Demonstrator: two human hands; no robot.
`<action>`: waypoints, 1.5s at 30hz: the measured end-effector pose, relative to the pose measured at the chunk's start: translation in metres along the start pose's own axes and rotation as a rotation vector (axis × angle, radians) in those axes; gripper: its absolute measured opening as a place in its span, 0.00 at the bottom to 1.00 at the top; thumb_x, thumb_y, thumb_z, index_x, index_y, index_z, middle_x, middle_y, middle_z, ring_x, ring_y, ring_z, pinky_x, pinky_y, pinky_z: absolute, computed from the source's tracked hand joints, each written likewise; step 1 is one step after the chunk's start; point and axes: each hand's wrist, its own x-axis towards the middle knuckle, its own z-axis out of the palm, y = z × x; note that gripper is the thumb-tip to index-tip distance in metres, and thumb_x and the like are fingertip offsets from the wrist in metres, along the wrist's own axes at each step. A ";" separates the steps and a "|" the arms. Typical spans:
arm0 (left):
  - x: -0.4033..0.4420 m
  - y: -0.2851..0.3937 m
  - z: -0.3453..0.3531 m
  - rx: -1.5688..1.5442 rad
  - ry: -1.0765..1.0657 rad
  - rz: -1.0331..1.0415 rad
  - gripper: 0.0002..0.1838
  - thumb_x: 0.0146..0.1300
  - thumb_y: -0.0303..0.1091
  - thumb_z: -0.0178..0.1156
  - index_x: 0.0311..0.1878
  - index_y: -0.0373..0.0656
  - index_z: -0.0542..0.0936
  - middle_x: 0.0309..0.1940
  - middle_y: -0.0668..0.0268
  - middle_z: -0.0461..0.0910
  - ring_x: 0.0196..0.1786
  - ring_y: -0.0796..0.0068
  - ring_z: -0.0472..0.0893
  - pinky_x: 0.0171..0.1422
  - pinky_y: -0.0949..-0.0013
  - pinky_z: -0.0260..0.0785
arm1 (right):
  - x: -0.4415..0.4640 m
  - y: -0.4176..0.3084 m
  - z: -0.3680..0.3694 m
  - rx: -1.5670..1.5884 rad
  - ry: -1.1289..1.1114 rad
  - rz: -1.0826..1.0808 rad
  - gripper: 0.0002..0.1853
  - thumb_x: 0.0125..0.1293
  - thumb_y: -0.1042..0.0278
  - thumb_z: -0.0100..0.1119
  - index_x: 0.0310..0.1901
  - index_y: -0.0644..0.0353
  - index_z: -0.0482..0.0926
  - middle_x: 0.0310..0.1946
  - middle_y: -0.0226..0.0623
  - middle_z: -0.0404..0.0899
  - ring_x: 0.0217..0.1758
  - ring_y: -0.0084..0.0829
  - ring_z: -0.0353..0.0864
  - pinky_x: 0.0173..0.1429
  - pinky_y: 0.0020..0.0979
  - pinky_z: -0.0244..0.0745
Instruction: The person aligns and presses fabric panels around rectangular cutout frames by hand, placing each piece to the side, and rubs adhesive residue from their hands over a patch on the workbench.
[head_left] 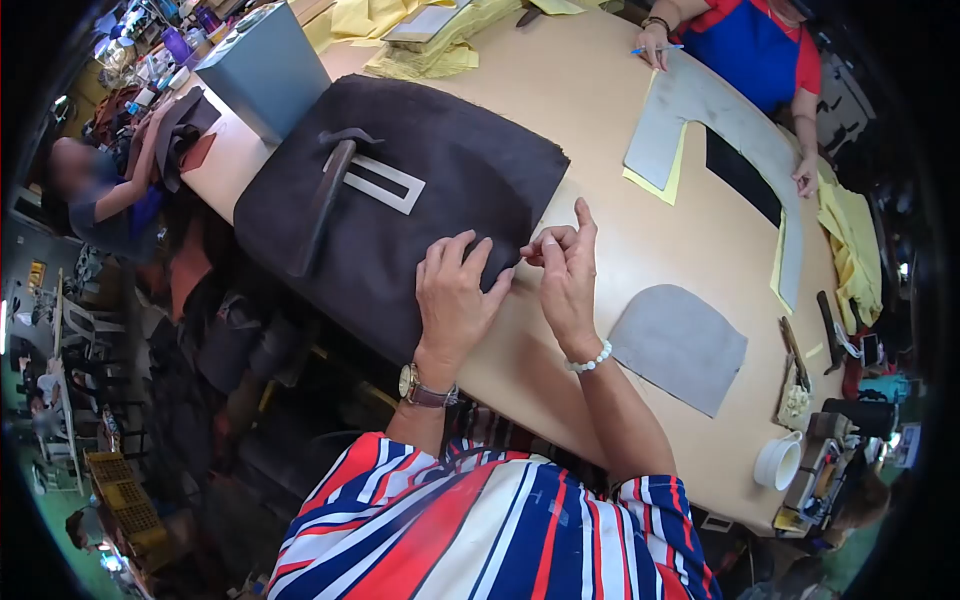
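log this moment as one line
left hand: spread on dark sheet | right hand: at sheet's edge, grip unclear | grey rounded piece: flat on table | co-worker: holding blue pen

Bare worktop (pixel 590 240) runs from the center to the upper middle, a fair lane for a hand. The gray box (pixel 268 75) walls off the upper left; the large gray template (pixel 700 85) bars the upper right. At lower right, the white mug (pixel 778 462) blocks, seemingly near the edge.
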 end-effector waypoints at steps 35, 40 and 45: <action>0.060 -0.149 -0.070 0.365 0.085 -0.194 0.22 0.58 0.36 0.59 0.53 0.33 0.74 0.39 0.48 0.77 0.43 0.49 0.77 0.49 0.56 0.68 | 0.008 -0.030 0.017 -0.408 -0.030 -0.190 0.43 0.59 0.79 0.52 0.69 0.67 0.34 0.20 0.51 0.75 0.23 0.42 0.78 0.31 0.36 0.73; 0.057 -0.144 -0.075 0.376 0.121 -0.224 0.22 0.58 0.34 0.58 0.53 0.30 0.73 0.38 0.50 0.76 0.43 0.51 0.77 0.48 0.57 0.68 | -0.014 -0.038 -0.053 0.021 0.134 0.109 0.36 0.65 0.78 0.49 0.70 0.61 0.41 0.36 0.40 0.77 0.28 0.25 0.79 0.32 0.25 0.77; 0.048 -0.142 -0.059 0.447 0.070 -0.237 0.22 0.58 0.34 0.58 0.53 0.30 0.73 0.36 0.51 0.76 0.42 0.52 0.76 0.48 0.57 0.68 | -0.045 -0.009 -0.141 -0.055 0.418 0.028 0.34 0.64 0.80 0.48 0.68 0.70 0.43 0.62 0.51 0.59 0.63 0.35 0.64 0.65 0.29 0.58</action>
